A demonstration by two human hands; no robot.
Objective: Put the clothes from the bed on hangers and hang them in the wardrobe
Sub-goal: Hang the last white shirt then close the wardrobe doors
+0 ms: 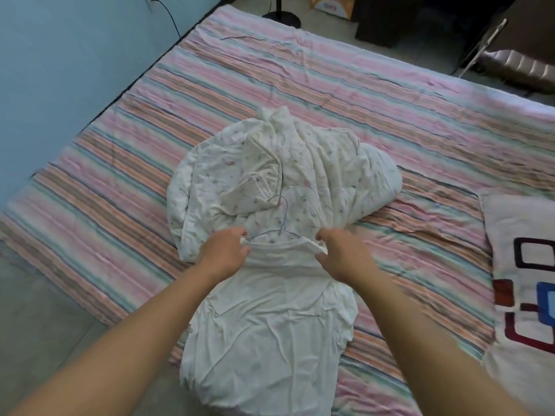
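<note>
Head | L hand (pixel 225 250) & R hand (pixel 341 253) fingers pinch white shirt (pixel 270 319) collar | wire hanger (pixel 277 226) inside

whites on a candy-striped bed

plain white t-shirt (pixel 270 319) at lower centre; above it a white quilt (pixel 270 163) with faint pastel specks; thin blue wire hanger (pixel 277 219); bedsheet (pixel 300 79) striped pink, peach and teal; pale blue wall (pixel 60 55) upper left.

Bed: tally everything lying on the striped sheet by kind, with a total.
White T-shirt: 1, both hands gripping its neckline
Wire hanger: 1, inside the T-shirt's neck
Floral quilt: 1, bundled
Patterned pillow: 1
Total: 4 things
</note>
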